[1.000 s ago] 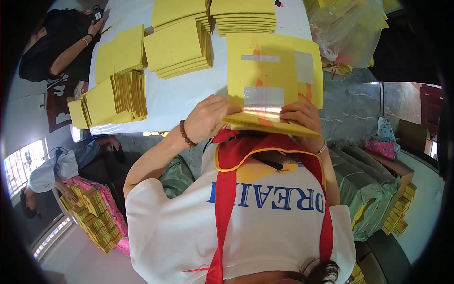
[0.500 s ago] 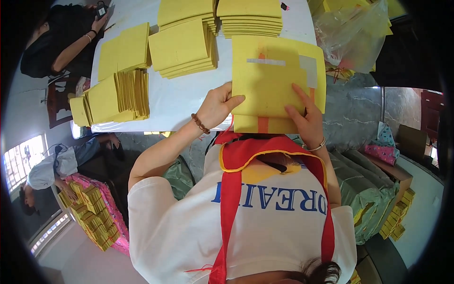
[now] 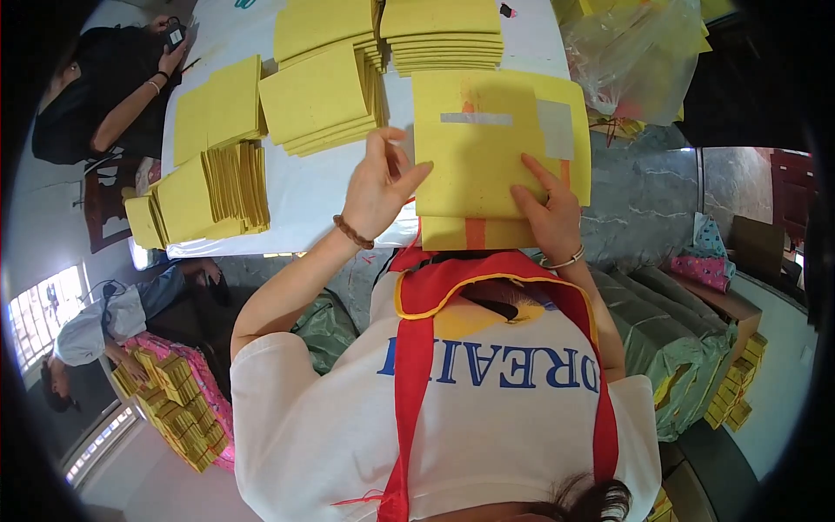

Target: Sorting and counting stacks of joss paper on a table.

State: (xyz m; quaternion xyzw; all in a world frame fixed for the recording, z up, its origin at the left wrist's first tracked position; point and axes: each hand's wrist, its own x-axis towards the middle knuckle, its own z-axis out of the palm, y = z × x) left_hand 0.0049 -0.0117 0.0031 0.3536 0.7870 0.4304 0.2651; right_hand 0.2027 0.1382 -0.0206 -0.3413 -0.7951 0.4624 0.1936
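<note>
Right in front of me at the table's near edge lies a yellow paper stack [image 3: 474, 178], with grey strips and orange-red bands on it. My right hand [image 3: 551, 216] lies on the stack's right side, thumb and forefinger stretched over the top sheet. Beside the stack's left edge is my left hand [image 3: 376, 187], its fingers bent and apart from the thumb; the thumb tip overlaps the paper's edge. I see nothing held in that hand. The underside of the stack is hidden.
Piles of yellow folded paper [image 3: 317, 91] cover the white table [image 3: 326, 187] to the left and far side. A clear plastic bag [image 3: 639, 61] stands at far right. One person [image 3: 96, 78] sits at far left; another [image 3: 100, 309] is beside bundled yellow paper [image 3: 174, 400].
My left hand has come off the stack's left edge, its fingers now lifted and bent. The right hand stays on the paper. The whole view has shifted slightly.
</note>
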